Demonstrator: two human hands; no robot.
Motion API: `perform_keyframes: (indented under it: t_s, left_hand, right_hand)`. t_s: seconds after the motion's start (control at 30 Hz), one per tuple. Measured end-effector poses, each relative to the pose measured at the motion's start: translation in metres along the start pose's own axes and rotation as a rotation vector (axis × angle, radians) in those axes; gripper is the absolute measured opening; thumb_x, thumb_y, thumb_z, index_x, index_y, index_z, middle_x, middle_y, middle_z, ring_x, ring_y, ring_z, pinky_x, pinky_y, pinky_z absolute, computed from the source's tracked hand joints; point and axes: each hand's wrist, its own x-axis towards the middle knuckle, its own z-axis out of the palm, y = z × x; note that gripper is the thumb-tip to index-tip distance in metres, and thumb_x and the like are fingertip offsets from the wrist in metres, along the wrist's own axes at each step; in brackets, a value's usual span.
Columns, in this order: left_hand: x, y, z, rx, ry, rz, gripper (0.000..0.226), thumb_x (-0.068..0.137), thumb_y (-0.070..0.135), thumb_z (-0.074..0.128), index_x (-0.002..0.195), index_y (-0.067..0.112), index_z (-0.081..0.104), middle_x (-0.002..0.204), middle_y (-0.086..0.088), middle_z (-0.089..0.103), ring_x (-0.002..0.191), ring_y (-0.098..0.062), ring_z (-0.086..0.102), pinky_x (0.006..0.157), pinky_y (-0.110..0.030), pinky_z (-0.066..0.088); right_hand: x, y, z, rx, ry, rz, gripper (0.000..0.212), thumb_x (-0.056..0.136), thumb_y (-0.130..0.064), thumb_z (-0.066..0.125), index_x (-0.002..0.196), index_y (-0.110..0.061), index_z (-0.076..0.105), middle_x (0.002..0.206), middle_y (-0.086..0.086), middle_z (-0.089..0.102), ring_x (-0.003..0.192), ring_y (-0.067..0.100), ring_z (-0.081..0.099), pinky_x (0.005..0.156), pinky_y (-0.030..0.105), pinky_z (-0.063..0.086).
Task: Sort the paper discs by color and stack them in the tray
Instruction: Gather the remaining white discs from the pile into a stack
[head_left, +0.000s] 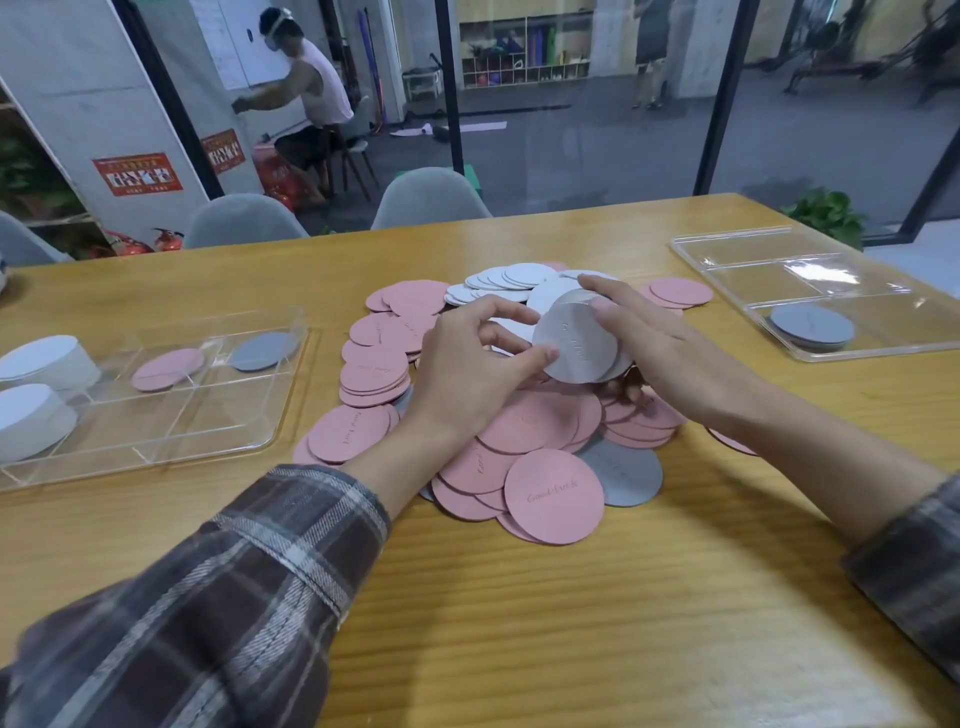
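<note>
Closest to me, below the hands, the tabletop (519, 623) is bare wood up to the near edge of the heap. A single pink disc (553, 496) lies on top there, with a loose grey disc (623, 475) just to the right of it.

Under both wrists it's mostly the pink pile (535, 421), all overlapping and fanned out.

Both hands are busy with one small stack of grey discs (574, 345), held tilted just above the heap. The left hand (467, 364) pinches its near-left edge with thumb and fingertips. The right hand (665, 348) has its thumb on the face and fingers round the back.

These look like thin paper, so I'd guess light, a bit floppy and quick to slide off each other. Squaring the stack and gripping it by the rim seems smarter than grabbing the flat faces.

Just past the fingertips there's a spread of white discs (519, 280).

Well off to the left hand's side sits a clear tray (171, 415) with two tall white stacks (47, 364), one pink disc (166, 369) and one grey disc (262, 351) in separate sections. Out past the right hand, another clear tray (753, 270) holds a low grey stack (810, 325). Plenty of sorting left, I reckon.
</note>
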Motion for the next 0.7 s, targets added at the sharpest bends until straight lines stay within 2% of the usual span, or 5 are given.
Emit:
perform_keyframes:
  t_s: [0.1, 0.23, 0.37, 0.5, 0.7]
  left_hand:
    - [-0.001, 0.002, 0.001, -0.017, -0.006, 0.005, 0.031, 0.080, 0.012, 0.090, 0.105, 0.014, 0.072, 0.078, -0.004, 0.079, 0.069, -0.022, 0.079, 0.081, -0.047, 0.064]
    - [-0.001, 0.001, 0.002, 0.060, -0.004, 0.074, 0.031, 0.077, 0.017, 0.092, 0.100, 0.014, 0.072, 0.073, -0.001, 0.078, 0.068, -0.013, 0.077, 0.079, -0.035, 0.063]
    - [0.008, -0.009, -0.006, 0.365, 0.035, 0.239, 0.027, 0.085, 0.033, 0.085, 0.106, 0.018, 0.075, 0.099, 0.008, 0.076, 0.087, -0.005, 0.068, 0.078, -0.014, 0.048]
    - [0.016, -0.025, -0.018, 0.641, -0.140, 0.255, 0.037, 0.094, 0.037, 0.074, 0.125, 0.016, 0.073, 0.130, 0.003, 0.071, 0.123, -0.019, 0.060, 0.107, -0.036, 0.044]
    - [0.017, -0.030, -0.021, 0.644, -0.107, 0.184, 0.032, 0.088, 0.054, 0.069, 0.101, 0.026, 0.077, 0.110, 0.013, 0.073, 0.107, -0.016, 0.064, 0.091, -0.044, 0.054]
  right_hand:
    - [0.003, 0.006, 0.001, -0.084, -0.011, -0.085, 0.056, 0.096, -0.053, 0.056, 0.147, -0.050, 0.034, 0.132, -0.012, 0.059, 0.096, 0.006, 0.054, 0.089, 0.034, 0.045]
    - [0.005, 0.009, -0.001, -0.130, -0.021, -0.106, 0.054, 0.100, -0.041, 0.055, 0.150, -0.045, 0.033, 0.126, -0.016, 0.055, 0.089, -0.007, 0.050, 0.089, 0.028, 0.040]
    - [0.006, 0.010, -0.006, -0.202, 0.044, -0.121, 0.055, 0.103, -0.034, 0.052, 0.153, -0.038, 0.030, 0.137, -0.008, 0.052, 0.117, 0.010, 0.054, 0.103, 0.034, 0.043]
    - [0.008, 0.013, -0.009, -0.352, 0.120, -0.153, 0.060, 0.103, -0.034, 0.051, 0.156, -0.032, 0.023, 0.143, 0.005, 0.046, 0.133, 0.021, 0.044, 0.111, 0.036, 0.035]
    - [0.009, 0.015, -0.007, -0.354, 0.098, -0.129, 0.059, 0.102, -0.037, 0.050, 0.153, -0.040, 0.021, 0.125, 0.009, 0.053, 0.102, 0.031, 0.061, 0.097, 0.048, 0.050]
